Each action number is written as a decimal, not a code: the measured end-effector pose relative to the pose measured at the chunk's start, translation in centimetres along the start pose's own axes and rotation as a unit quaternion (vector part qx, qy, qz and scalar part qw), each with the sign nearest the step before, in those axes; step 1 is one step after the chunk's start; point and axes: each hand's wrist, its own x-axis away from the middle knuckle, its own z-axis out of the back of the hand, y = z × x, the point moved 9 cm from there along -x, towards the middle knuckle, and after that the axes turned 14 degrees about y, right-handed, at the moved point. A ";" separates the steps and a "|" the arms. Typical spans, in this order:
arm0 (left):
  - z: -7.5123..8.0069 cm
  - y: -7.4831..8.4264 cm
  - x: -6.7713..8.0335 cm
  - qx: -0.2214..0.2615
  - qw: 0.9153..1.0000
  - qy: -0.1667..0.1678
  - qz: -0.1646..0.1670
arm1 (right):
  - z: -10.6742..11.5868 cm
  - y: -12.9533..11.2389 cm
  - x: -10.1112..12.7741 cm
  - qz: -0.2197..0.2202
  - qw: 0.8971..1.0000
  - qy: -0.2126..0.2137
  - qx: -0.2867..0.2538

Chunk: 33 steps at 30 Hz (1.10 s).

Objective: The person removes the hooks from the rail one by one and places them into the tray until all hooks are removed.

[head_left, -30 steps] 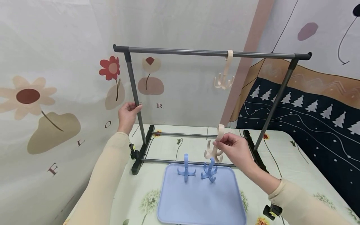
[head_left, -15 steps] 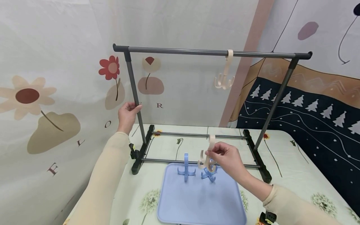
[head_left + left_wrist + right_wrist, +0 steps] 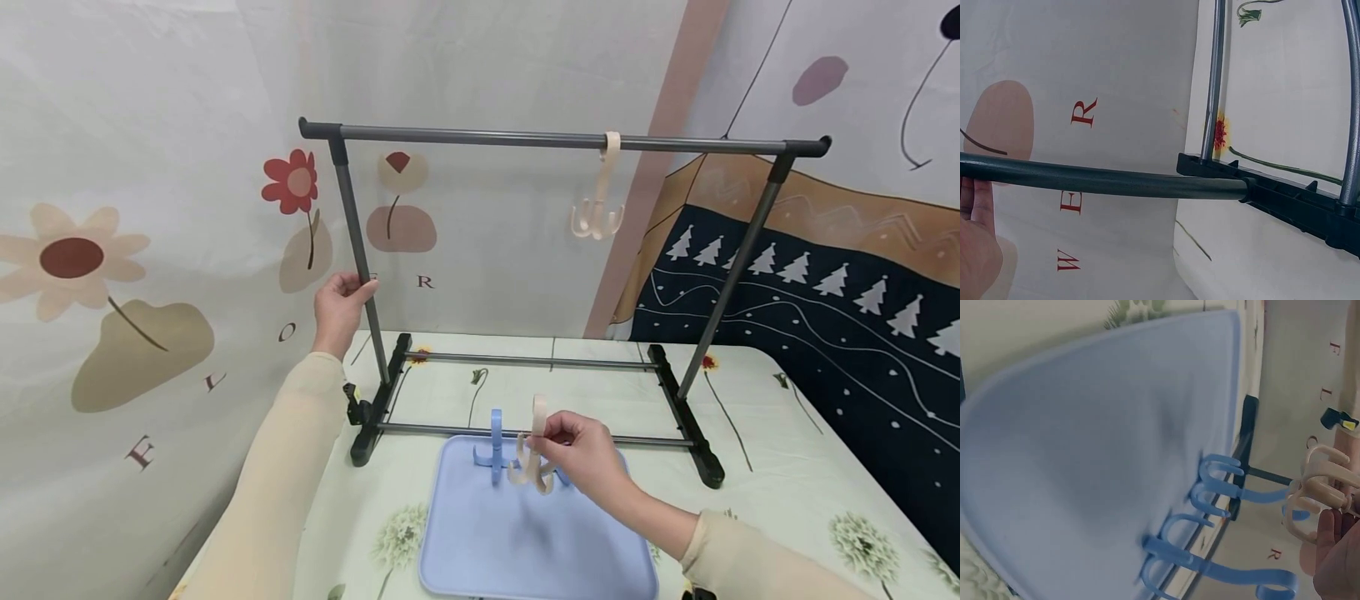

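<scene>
My left hand [image 3: 339, 310] grips the left post [image 3: 352, 217] of a dark grey garment rack, thumb in front. My right hand [image 3: 591, 460] pinches a beige multi-prong hook [image 3: 539, 412] by its stem, prongs downward, over the back part of a blue tray [image 3: 480, 542]. On that tray lie two blue multi-prong hooks; one blue hook [image 3: 497, 435] shows in the head view, while the held hook and hand mostly cover the other. Both appear in the right wrist view, the nearer blue hook [image 3: 1175, 553] lower down. Another beige hook [image 3: 603, 183] hangs from the rack's top bar [image 3: 465, 137], right of centre.
The rack's lower rails [image 3: 525, 361] and black feet [image 3: 367, 442] stand on a flower-patterned cloth [image 3: 780, 483] behind the tray. A printed curtain [image 3: 480, 250] closes off the back and left. Dark tree-patterned fabric [image 3: 840, 333] lies at the right.
My right hand has carried the beige hook left, down and toward me, from between the rack's lower rails to over the tray. My left hand stays on the post.
</scene>
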 end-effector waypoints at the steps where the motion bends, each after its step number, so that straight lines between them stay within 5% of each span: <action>1: 0.0 0.0 0.0 0.000 1.000 0.000 0.000 | -0.2 0.2 0.2 0.000 1.000 -0.001 -0.001; 12: 0.1 -0.1 0.1 -0.001 1.000 0.000 0.002 | -2.8 2.3 1.8 0.008 1.000 -0.022 0.011; 33: 0.0 0.0 0.1 -0.003 1.000 0.000 0.004 | -3.7 5.4 2.7 0.023 0.998 -0.004 0.056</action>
